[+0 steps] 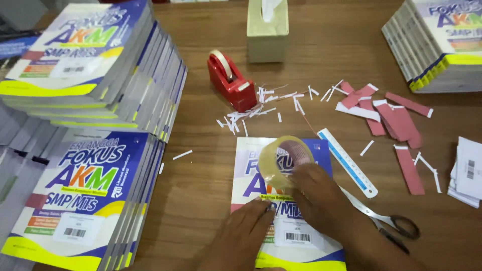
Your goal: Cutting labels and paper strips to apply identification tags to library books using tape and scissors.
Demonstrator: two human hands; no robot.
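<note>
While our right hand (321,193) grips a roll of clear packing tape (285,160) and tilts it on edge above the cover, our left hand (246,228) lies open with fingers flat, pressing down near a white barcode label (296,233) on the workbook (286,200) lying in front of us on the wooden table (201,190). The tape roll hovers over the upper middle of the book; whether a strip already runs from it onto the label we cannot tell, since the hands cover that spot. We judge this copy to be mid-way: its label sits on the cover, but the sealing over it looks unfinished. At the left, two tall stacks of matching workbooks (95,70) carry similar labels on their top copies, which suggests a good share is done, though we cannot see the covers beneath. Another stack of books (437,45) stands at the far right. Beyond the book, a red tape dispenser (231,80) sits beside a scatter of white paper slivers (261,103), with pink backing strips (391,118) spread to the right. A white and blue ruler (346,160) and scissors (386,221) lie just right of the workbook, loose label sheets (469,173) wait at the table's right edge, and a tissue box (267,30) stands at the far side.
</note>
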